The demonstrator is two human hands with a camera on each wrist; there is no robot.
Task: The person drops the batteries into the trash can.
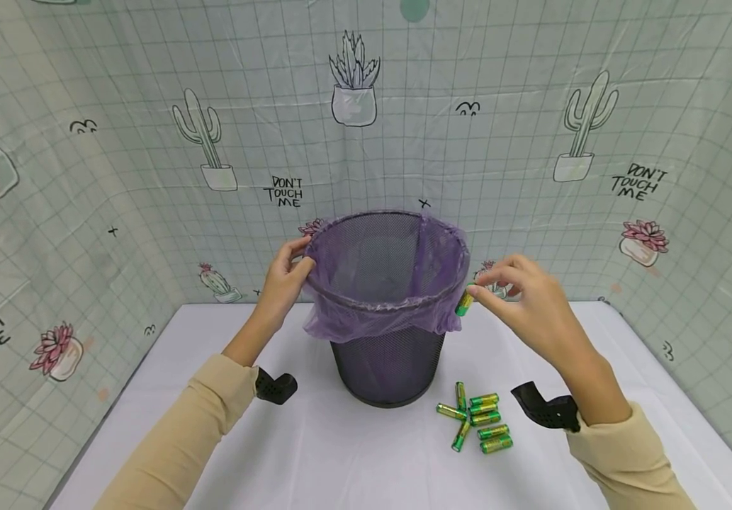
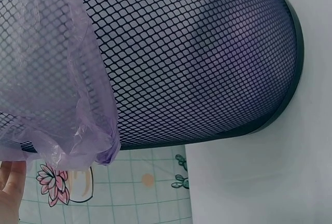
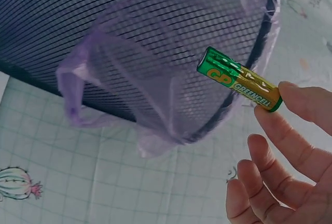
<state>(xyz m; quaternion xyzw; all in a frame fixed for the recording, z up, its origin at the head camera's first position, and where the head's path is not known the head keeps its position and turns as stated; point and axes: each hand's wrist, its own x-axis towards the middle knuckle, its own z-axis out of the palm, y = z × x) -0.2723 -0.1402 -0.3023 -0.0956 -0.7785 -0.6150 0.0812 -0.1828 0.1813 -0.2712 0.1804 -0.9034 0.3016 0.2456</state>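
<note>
beside the bin [image 1: 386, 368], right hand [image 1: 525, 301] raised, battery [image 1: 464, 302] pinched

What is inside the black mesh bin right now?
The black mesh wire bin holds a thin purple plastic liner bag folded over its rim. No batteries show inside, but the near wall hides the bottom, so its contents cannot be told.

— What's carrying everything here?
— A white tabletop [image 1: 314, 460], plain and smooth, running back to the cactus-print backdrop.
— And standing on it?
— A black mesh wastebasket [image 1: 387, 368] with a purple bag liner [image 1: 366, 322] folded over its rim, upright, near the middle.
— Anything else lying there?
— A small cluster of green-and-gold batteries [image 1: 479, 421] just right of the basket's base, lying flat, some touching.
</note>
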